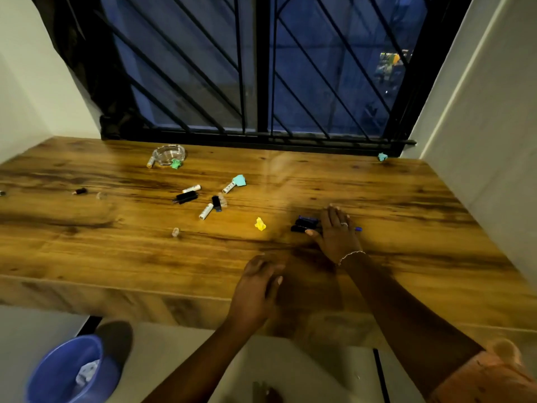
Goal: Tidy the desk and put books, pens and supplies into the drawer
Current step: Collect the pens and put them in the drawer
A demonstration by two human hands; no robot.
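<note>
Loosely curled and empty, the left hand (257,287) hangs at the brown wooden desk's (116,251) front edge, while the right hand (337,234) lays straight fingers (334,216) flat across dark blue pens (303,223).

Dark pens (304,224) lie flat and side by side under our right hand (337,234), their ends poking out to its left, with one blue tip (358,229) peeking out on its right. Just left of that hand we see a crumpled yellow scrap (260,224). Further left and beyond it, white markers (205,211) lie scattered at angles around a black cap (216,203). A clear cap (175,231) lies alone, further left still.
</note>
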